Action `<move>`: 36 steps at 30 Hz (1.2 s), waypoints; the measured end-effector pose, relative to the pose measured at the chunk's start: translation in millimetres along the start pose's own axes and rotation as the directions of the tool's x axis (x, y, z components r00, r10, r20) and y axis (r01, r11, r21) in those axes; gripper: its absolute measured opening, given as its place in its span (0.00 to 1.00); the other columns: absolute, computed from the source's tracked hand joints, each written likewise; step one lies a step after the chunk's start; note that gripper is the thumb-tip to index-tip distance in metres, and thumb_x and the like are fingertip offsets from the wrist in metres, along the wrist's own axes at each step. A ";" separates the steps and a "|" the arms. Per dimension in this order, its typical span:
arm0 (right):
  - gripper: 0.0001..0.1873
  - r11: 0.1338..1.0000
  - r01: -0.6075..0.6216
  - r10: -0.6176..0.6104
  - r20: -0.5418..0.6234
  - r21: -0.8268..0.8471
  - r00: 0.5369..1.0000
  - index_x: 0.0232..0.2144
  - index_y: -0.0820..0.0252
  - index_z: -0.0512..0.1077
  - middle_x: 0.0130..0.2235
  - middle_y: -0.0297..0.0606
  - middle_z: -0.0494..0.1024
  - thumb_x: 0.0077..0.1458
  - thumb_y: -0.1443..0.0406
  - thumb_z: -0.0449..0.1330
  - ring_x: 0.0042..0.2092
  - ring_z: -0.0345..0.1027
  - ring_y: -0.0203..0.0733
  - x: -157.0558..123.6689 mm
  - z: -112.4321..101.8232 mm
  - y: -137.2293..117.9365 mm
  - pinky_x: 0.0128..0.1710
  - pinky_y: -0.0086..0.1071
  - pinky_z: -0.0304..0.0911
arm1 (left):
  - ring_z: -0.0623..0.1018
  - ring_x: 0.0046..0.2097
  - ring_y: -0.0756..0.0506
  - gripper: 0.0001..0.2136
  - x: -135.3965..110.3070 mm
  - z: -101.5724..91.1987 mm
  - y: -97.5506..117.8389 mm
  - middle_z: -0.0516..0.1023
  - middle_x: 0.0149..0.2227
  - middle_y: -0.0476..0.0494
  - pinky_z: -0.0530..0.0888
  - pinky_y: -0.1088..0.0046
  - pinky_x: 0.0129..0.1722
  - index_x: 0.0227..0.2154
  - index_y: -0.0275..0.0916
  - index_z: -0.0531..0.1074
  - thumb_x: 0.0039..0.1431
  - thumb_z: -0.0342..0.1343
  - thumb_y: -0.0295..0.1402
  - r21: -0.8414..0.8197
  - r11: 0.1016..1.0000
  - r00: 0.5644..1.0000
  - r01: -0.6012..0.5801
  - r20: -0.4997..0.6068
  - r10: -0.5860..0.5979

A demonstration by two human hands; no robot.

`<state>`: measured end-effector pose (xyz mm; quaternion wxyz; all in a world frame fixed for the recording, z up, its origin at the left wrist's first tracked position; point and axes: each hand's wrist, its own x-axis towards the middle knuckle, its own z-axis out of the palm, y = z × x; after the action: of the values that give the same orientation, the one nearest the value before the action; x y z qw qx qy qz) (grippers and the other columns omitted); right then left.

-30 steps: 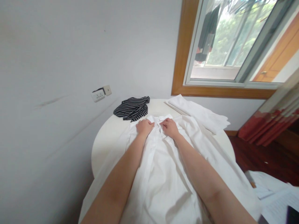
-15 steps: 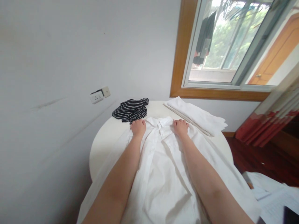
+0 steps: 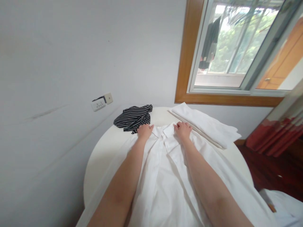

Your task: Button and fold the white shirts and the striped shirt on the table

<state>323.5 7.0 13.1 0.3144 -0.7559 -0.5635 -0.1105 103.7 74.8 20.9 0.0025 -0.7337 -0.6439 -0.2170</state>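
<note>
Setting the left hand (image 3: 145, 131) at about 11 o'clock and the right hand (image 3: 183, 130) at about 1 o'clock on a white shirt (image 3: 163, 176), with a gap between. No longer close together over the collar (image 3: 168, 130), as a second ago, but spread out to each side of it. Seems to mean a neck end easier to see and maybe a bit flatter, with long folds left lower down. Touching the shirt with both hands, fingers bent. Cannot tell if pinching hard or just pressing, with most fingertips tucked out of sight.

For the shirt, lying on the round tabletop (image 3: 101, 157), collar toward 12 o'clock, the rest running down to 6 o'clock. Up at 11 o'clock, a black cloth with white stripes (image 3: 133, 118), just beside the left hand; cannot tell if touching it. At 1 o'clock, a folded white cloth (image 3: 205, 124), near the right hand. Past the tabletop, at about 10 o'clock, a wall socket (image 3: 98, 104); between 3 and 4 o'clock, low down, a white thing (image 3: 286, 205) cut off by the edge of view.

No brand, label or writing to read on any of it.
</note>
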 end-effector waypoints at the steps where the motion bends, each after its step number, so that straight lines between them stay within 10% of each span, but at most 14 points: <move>1: 0.16 1.000 0.006 -0.006 -0.023 0.023 1.000 0.35 0.57 0.75 0.39 0.46 0.75 0.61 0.54 0.53 0.48 0.61 0.53 1.6 -1.3 1.3 0.49 0.46 0.50 | 0.75 0.46 0.37 0.19 0.9 0.3 -0.3 0.78 0.40 0.36 0.68 0.65 0.44 0.35 0.38 0.74 0.64 0.43 0.46 -0.038 0.999 0.999 -0.032 -0.015 0.031; 12: 0.18 0.989 0.037 -0.016 -0.152 0.140 0.988 0.41 0.61 0.69 0.31 0.38 0.74 0.67 0.58 0.43 0.35 0.65 0.43 17.3 -11.1 3.5 0.42 0.33 0.50 | 0.77 0.38 0.41 0.19 -10.4 -28.5 11.8 0.78 0.36 0.40 0.63 0.72 0.35 0.47 0.39 0.65 0.69 0.33 0.44 -0.143 0.990 0.946 -0.013 -0.322 -0.034; 19: 0.17 0.995 -0.028 0.036 -0.084 0.093 0.996 0.40 0.61 0.71 0.36 0.44 0.74 0.65 0.56 0.48 0.43 0.64 0.48 9.8 -5.4 5.9 0.46 0.37 0.52 | 0.74 0.46 0.38 0.18 -15.2 -22.7 12.4 0.75 0.40 0.36 0.64 0.66 0.45 0.47 0.39 0.66 0.68 0.38 0.43 -0.036 0.994 0.955 -0.106 -0.282 0.091; 24: 0.18 0.978 0.167 -0.158 -0.075 0.127 0.985 0.51 0.65 0.69 0.48 0.50 0.72 0.64 0.63 0.49 0.52 0.61 0.49 10.0 -4.1 -5.8 0.54 0.39 0.52 | 0.65 0.57 0.37 0.17 -18.6 -13.1 16.9 0.68 0.54 0.35 0.60 0.60 0.56 0.52 0.39 0.65 0.62 0.49 0.38 0.006 0.981 0.940 -0.193 -0.286 0.187; 29: 0.21 0.973 0.211 -0.224 0.164 0.093 0.961 0.55 0.65 0.68 0.56 0.51 0.69 0.64 0.66 0.46 0.58 0.60 0.48 -6.4 12.6 -28.5 0.59 0.39 0.52 | 0.62 0.63 0.42 0.20 -18.2 10.7 22.6 0.66 0.60 0.34 0.54 0.65 0.63 0.57 0.34 0.63 0.65 0.42 0.35 -0.032 0.916 0.916 -0.401 -0.032 0.400; 36: 0.28 0.988 0.152 -0.134 0.352 -0.025 0.926 0.62 0.57 0.60 0.66 0.46 0.53 0.65 0.53 0.44 0.68 0.42 0.54 -24.7 24.8 -29.0 0.64 0.57 0.35 | 0.49 0.69 0.41 0.28 -20.6 22.7 22.6 0.49 0.68 0.38 0.46 0.52 0.66 0.64 0.34 0.54 0.66 0.35 0.44 -0.007 0.954 0.918 -0.298 0.271 0.289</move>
<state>283.8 7.4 -8.9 0.1806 -0.7283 -0.6609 -0.0119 130.7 57.9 -0.1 -0.0398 -0.8444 -0.5245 -0.1013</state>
